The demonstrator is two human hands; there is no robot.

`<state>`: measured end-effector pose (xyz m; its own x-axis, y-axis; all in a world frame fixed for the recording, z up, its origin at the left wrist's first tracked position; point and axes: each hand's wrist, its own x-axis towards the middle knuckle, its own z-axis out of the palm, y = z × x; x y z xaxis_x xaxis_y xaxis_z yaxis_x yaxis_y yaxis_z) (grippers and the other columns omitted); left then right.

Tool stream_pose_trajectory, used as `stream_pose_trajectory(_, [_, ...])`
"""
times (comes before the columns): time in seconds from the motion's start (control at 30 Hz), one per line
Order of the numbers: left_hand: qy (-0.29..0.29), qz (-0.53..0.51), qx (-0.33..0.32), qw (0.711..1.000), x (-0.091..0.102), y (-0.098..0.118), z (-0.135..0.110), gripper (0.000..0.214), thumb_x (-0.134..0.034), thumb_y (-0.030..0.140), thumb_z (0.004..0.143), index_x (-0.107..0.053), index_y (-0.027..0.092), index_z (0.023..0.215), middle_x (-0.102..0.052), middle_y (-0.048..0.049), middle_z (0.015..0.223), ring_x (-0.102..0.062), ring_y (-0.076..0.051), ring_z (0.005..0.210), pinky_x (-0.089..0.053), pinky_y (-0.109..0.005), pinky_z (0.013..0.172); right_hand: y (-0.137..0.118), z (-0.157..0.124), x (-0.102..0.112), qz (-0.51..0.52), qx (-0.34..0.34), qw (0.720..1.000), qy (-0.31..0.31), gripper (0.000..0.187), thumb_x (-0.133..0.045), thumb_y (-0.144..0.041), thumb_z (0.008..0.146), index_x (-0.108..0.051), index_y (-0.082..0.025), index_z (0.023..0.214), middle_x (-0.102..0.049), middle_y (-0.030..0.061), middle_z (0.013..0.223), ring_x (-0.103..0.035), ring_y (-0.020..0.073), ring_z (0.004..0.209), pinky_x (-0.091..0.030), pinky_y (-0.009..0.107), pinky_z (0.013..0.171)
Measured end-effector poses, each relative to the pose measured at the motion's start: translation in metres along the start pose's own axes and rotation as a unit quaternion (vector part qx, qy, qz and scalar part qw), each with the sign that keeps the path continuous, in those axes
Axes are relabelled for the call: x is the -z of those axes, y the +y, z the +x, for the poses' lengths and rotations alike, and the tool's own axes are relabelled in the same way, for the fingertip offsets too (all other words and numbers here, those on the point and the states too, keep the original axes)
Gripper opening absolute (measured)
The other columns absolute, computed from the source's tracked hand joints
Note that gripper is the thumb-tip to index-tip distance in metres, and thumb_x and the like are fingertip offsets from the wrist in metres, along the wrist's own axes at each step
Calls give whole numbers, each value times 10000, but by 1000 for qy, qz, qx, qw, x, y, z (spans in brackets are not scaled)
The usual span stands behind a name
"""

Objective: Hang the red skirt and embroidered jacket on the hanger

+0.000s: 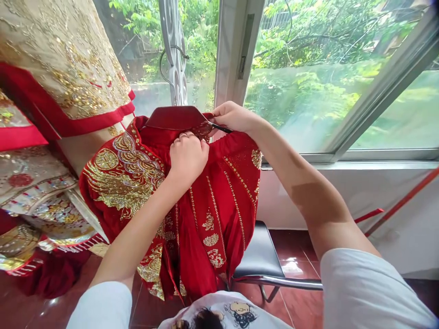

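A red garment [206, 214] with gold embroidery hangs from a dark red hanger [173, 118] whose metal hook [168, 68] catches on the window grille. My left hand [188, 155] is closed in a fist on the fabric just below the hanger's middle. My right hand [233, 116] pinches the hanger's right end, where a thin black clip or bar [221, 128] sticks out from under the fingers. The garment drapes down over both sides and covers part of a chair.
More embroidered gold and red garments [51, 91] hang and pile at the left. A black chair [260, 256] with a chrome frame stands under the garment. The window [325, 77] and its sill run behind. A red ribbon [401, 201] crosses the wall at the right.
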<state>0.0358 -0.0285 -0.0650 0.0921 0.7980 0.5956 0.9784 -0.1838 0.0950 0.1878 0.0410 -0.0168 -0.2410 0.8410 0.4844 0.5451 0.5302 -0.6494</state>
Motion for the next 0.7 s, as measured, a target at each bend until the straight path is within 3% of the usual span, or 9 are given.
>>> stream_pose_trajectory(0.1, [-74,-29,0,997,6,4,14,368,-353,276,886,-633,80,1022,-678,-217,1022,-660,-333,947,-504,-415,809,-2,-1,-1,40,-2,996,-84,91,-659,-241,755,-702,-168,721,-657,37,625,-617,159,644,-530,297,589])
stream_pose_trajectory(0.2, [-118,-96,-45,987,3,7,28,271,-407,249,860,-650,156,936,-698,-167,1028,-662,-308,953,-496,-374,789,-5,-4,-2,10,-12,997,-72,126,-653,-261,771,-683,-162,699,-624,31,575,-596,154,603,-505,282,556])
stream_pose_trajectory(0.3, [-89,-157,-70,981,-8,15,35,222,-428,225,871,-642,181,911,-709,-120,1013,-658,-264,958,-478,-325,788,-8,-6,-1,-32,-5,998,-47,189,-635,-314,812,-667,-161,708,-602,19,570,-567,135,579,-467,261,532])
stream_pose_trajectory(0.4, [-20,-180,-13,983,-19,23,33,286,-356,235,925,-636,184,900,-712,-102,967,-659,-240,925,-467,-308,761,-7,-6,1,-44,-11,997,-59,293,-594,-400,854,-646,-164,688,-593,20,591,-544,120,570,-441,252,521])
stream_pose_trajectory(0.5, [18,-186,27,982,-23,25,29,328,-305,245,955,-626,190,912,-709,-95,965,-665,-237,904,-458,-300,717,-5,-3,6,-24,-77,987,-136,388,-572,-489,855,-630,-172,639,-611,50,616,-518,128,542,-422,274,490])
stream_pose_trajectory(0.57, [15,-184,27,982,-23,23,28,308,-326,275,962,-623,199,941,-709,-88,990,-664,-242,920,-453,-297,703,-2,-1,9,-4,-102,979,-178,414,-573,-512,846,-611,-180,602,-614,61,616,-504,136,529,-415,290,482])
stream_pose_trajectory(0.63, [-5,-185,4,983,-20,21,27,291,-349,308,965,-623,211,980,-711,-76,1001,-661,-241,936,-450,-294,704,4,1,9,-3,-90,983,-163,402,-608,-488,823,-573,-187,558,-583,51,577,-485,139,524,-410,298,492])
stream_pose_trajectory(0.7, [-23,-179,-27,983,-16,18,23,304,-343,330,972,-623,219,1007,-714,-70,990,-661,-243,932,-449,-297,706,11,2,6,-9,-72,993,-95,359,-666,-421,779,-538,-190,536,-541,36,542,-475,141,531,-411,303,510])
